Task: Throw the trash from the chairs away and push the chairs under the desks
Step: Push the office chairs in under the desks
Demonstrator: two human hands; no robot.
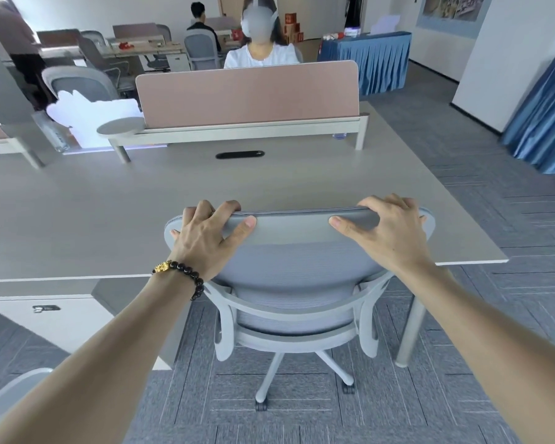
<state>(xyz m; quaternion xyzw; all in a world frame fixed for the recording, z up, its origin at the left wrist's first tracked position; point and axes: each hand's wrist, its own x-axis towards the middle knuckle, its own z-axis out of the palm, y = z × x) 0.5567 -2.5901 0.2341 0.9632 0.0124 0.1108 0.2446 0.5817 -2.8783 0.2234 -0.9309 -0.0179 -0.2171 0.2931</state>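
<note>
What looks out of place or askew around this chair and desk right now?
Nothing stands out. The chair stands upright and square to the desk, its back at the desk edge. The left hand and right hand grip its top rail. No trash, spill or damage shows.

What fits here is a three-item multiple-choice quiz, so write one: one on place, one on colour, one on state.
1. Where are both hands?
A. Top edge of the chair back
B. On the desk
C. On the armrests

2. What colour is the divider panel on the desk?
A. Green
B. Pink
C. Black

3. How are the hands?
A. Open, hovering
B. Holding trash
C. Closed on the chair back

Answers:
1 A: the left hand and right hand sit on the chair top.
2 B: the divider panel on the desk is pink.
3 C: fingers wrap over the edge, thumbs behind.
</note>
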